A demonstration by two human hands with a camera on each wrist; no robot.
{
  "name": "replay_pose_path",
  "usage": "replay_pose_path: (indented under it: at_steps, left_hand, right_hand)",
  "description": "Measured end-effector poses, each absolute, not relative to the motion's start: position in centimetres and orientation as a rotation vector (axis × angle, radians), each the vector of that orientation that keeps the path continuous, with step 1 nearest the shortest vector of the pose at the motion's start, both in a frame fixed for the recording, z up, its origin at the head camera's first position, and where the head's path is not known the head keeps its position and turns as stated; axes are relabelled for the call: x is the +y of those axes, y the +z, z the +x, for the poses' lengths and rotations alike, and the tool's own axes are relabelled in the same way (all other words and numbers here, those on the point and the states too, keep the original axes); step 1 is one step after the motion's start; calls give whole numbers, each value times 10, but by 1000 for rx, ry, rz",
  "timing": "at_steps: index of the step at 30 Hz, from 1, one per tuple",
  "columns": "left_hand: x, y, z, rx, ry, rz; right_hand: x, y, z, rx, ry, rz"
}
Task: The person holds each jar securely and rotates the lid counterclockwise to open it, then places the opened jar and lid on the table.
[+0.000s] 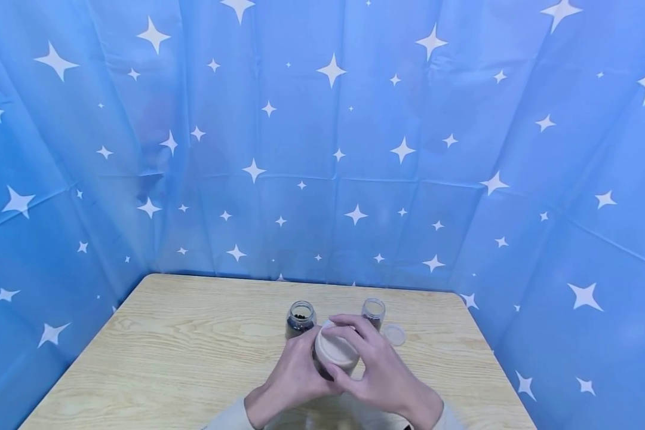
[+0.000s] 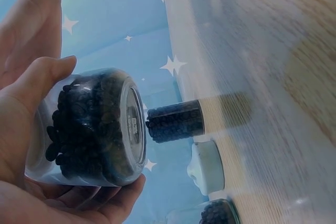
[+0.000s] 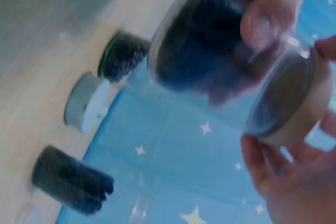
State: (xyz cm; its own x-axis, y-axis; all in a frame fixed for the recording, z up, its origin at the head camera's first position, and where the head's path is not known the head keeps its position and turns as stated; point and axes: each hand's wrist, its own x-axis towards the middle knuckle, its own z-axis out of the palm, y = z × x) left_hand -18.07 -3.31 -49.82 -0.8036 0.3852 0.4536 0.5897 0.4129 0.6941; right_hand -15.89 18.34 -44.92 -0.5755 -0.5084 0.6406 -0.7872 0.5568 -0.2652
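My left hand (image 1: 295, 371) grips a clear jar (image 2: 97, 129) partly filled with dark beans, fingers and thumb wrapped round its side. In the right wrist view the pale round lid (image 3: 311, 115) is at the mouth of that jar, slightly tilted. Fingers and thumb of my right hand (image 1: 380, 369) pinch the lid by its rim. Seen from the head, the lid hides most of the jar; whether it is seated cannot be told.
Two open glass jars of dark beans stand beyond the hands, a left jar (image 1: 300, 322) and a right jar (image 1: 374, 310). Beside the right one lies a clear disc (image 1: 394, 334). A white knobbed lid (image 2: 207, 167) sits between the jars on the wooden table (image 1: 193, 334).
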Motion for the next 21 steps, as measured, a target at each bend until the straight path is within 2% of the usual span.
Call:
replay_pose_path:
  at_steps: [11, 21]
  left_hand:
    - [-33, -501, -179, -2429, -1422, -875]
    - [-32, -503, -179, -2442, -1448, -864]
  right_hand:
    - [202, -438, -176, -2289, 799, 1418]
    - [204, -438, -181, -2275, 768, 1475]
